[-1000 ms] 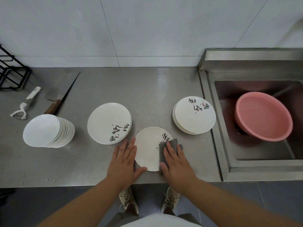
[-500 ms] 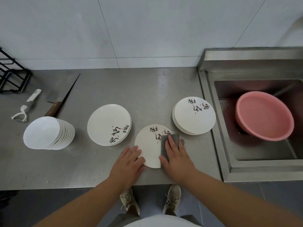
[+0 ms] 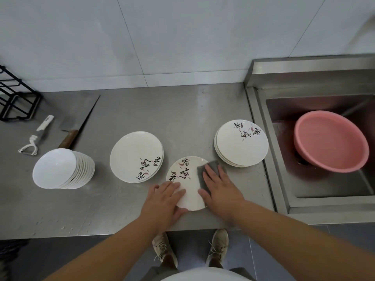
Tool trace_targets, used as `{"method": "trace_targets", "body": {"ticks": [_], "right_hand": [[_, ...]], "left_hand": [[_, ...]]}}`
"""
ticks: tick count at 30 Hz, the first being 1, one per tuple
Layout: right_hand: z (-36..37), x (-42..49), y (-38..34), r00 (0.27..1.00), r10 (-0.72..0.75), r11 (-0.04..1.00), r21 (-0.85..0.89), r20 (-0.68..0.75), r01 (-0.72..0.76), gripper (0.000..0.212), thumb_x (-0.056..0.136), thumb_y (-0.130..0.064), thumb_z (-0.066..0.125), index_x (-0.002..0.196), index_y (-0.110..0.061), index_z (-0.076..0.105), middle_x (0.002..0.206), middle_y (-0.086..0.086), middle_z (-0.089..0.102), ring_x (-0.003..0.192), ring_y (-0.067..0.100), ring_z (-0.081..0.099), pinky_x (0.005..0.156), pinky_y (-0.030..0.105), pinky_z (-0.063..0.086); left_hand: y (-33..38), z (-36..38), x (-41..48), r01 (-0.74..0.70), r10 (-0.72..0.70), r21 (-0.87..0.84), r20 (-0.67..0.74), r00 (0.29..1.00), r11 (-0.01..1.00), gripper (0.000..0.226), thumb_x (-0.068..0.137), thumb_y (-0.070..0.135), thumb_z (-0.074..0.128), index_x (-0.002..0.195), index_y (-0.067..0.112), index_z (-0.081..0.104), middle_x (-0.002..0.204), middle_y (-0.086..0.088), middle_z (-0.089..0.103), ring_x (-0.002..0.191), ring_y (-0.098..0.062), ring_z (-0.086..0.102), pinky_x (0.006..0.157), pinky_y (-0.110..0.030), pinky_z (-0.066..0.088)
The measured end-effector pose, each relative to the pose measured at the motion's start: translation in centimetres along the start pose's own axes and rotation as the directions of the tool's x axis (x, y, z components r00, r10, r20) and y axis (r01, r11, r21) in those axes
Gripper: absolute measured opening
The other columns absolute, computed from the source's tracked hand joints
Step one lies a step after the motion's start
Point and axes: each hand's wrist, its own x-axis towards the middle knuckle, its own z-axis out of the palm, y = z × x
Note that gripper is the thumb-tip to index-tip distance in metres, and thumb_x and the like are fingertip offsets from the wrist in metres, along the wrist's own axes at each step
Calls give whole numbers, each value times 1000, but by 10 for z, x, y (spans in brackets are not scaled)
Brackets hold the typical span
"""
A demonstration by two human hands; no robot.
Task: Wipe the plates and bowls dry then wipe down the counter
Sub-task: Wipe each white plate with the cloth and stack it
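From my seat I see a plate (image 3: 187, 180) flat on the steel counter (image 3: 182, 118) near its front edge. My left hand (image 3: 164, 201) rests on its near-left rim, fingers fairly straight. My right hand (image 3: 221, 189) presses a grey cloth (image 3: 203, 175) flat onto the plate's right side. One plate stack (image 3: 136, 157) sits to the left, another (image 3: 241, 142) to the right beside the sink (image 3: 284, 203), which holds a pink basin (image 3: 330, 140). Stacked bowls (image 3: 58, 169) stand far left.
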Motion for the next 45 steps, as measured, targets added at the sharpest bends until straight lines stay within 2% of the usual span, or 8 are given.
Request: {"method": "trace_targets", "body": {"ticks": [8, 15, 19, 23, 28, 36, 40, 45], "right_hand": [[45, -44, -17, 995, 81, 995, 61, 62, -84, 90, 94, -80, 3, 164, -27, -17, 168, -9, -32, 155, 28, -29, 127, 53, 7], [9, 3, 18, 999, -52, 996, -70, 4, 52, 91, 91, -70, -4, 167, -21, 5, 174, -6, -12, 158, 30, -18, 129, 49, 5], [34, -32, -6, 995, 81, 997, -6, 54, -81, 90, 94, -75, 8, 166, -23, -8, 171, -7, -25, 156, 32, -25, 125, 58, 23], [37, -62, -19, 989, 18, 1000, -13, 147, -17, 92, 94, -80, 1, 165, -22, -15, 167, -5, -34, 154, 32, -30, 128, 53, 8], [8, -18, 15, 999, -31, 999, -25, 30, 32, 90, 93, -73, -1, 167, -22, 4, 170, -13, -19, 159, 29, -17, 131, 44, -2], [36, -61, -17, 995, -21, 999, 38, 95, 17, 102, 84, -83, -11, 165, -22, -9, 170, -6, -27, 157, 31, -24, 128, 54, 12], [25, -34, 8, 999, -50, 998, -43, 14, 50, 89, 97, -73, -1, 167, -17, 8, 174, 0, -9, 160, 34, -7, 130, 43, -3], [10, -14, 20, 977, -114, 981, -175, -181, 82, 62, 102, -44, 33, 146, -8, 57, 160, 12, 45, 148, 42, 35, 124, 53, 29]], "left_hand": [[2, 7, -3, 16, -16, -5, 13, 1000, 1000, 56, 87, 70, 55, 127, 34, 70, 135, 6, 66, 118, -20, 60, 102, -46, 34], [10, 11, -5, -192, 198, 63, -104, 975, 979, 38, 95, 49, 47, 113, 31, 75, 118, 14, 70, 97, -13, 65, 89, -36, 33], [19, 12, -3, -79, 76, -26, -109, 991, 997, 40, 91, 57, 48, 107, 35, 77, 111, 16, 70, 96, -13, 61, 85, -34, 33], [29, 8, 3, 12, -19, -78, -95, 995, 997, 45, 82, 72, 54, 102, 35, 72, 109, 13, 63, 99, -15, 58, 86, -36, 38], [6, 5, 2, 67, -71, -63, -67, 995, 996, 56, 80, 76, 57, 117, 35, 68, 132, 10, 61, 119, -18, 57, 99, -43, 37], [18, 11, 4, 46, -50, -33, -135, 990, 998, 53, 81, 76, 57, 110, 33, 71, 105, 10, 62, 93, -18, 57, 87, -40, 36], [16, 11, 3, -137, 143, 57, -120, 983, 989, 54, 91, 70, 53, 120, 28, 69, 107, 6, 61, 99, -21, 57, 89, -43, 41], [7, 11, 4, -22, 33, 58, -194, 980, 998, 43, 89, 58, 53, 113, 29, 74, 100, 8, 62, 95, -20, 57, 84, -41, 38]]}}
